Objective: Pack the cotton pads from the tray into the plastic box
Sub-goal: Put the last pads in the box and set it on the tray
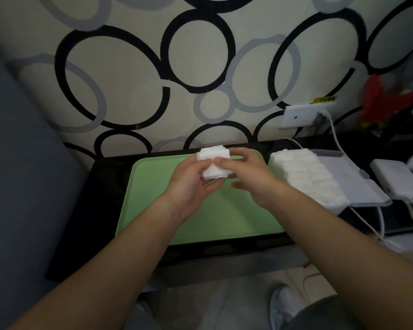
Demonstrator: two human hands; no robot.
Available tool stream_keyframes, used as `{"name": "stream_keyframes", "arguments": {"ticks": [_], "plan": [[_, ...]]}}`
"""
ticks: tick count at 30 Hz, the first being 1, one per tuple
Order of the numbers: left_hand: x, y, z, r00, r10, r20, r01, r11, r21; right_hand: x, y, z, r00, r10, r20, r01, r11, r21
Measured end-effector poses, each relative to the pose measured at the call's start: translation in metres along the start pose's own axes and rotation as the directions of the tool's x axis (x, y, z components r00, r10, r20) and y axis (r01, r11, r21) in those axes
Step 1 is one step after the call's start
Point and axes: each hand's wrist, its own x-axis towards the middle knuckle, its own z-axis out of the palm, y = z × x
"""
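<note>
A stack of white square cotton pads [214, 164] is held above the far part of the light green tray [200, 225]. My left hand [191, 184] grips the stack from below and the left, and my right hand [248, 177] pinches it from the right with thumb and fingers. To the right of the tray stands the clear plastic box [358, 184], open, with a long row of cotton pads [305, 175] packed along its left side. The tray's visible surface holds no other pads.
The tray and box rest on a black table [86, 222] against a wall patterned with rings. A white wall socket [301, 116], white cables [377, 225] and a white charger brick [398, 179] lie to the right. A shoe [284, 306] shows on the floor below.
</note>
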Motion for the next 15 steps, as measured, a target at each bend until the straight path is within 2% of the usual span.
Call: {"name": "stream_keyframes", "arguments": {"ticks": [3,6,11,13,15], "plan": [[-0.002,-0.002,0.012,0.998,0.014,0.056,-0.018,0.997,0.07,-0.006,-0.002,-0.018,0.989,-0.106,0.108,0.103,0.994,0.034],[-0.001,-0.009,0.03,0.998,0.058,0.032,-0.063,0.984,0.169,-0.012,-0.006,-0.043,0.976,-0.207,0.068,0.206,0.978,0.022],[0.0,-0.021,0.065,0.987,0.156,0.03,-0.158,0.95,0.268,-0.019,-0.011,-0.109,0.972,-0.235,-0.001,0.234,0.971,0.039],[0.002,-0.028,0.08,0.977,0.203,0.066,-0.213,0.9,0.38,-0.024,-0.011,-0.14,0.967,-0.246,-0.063,0.249,0.968,0.031],[0.007,-0.038,0.094,0.947,0.289,0.144,-0.319,0.774,0.547,-0.028,-0.008,-0.167,0.959,-0.264,-0.108,0.261,0.965,-0.04]]}}
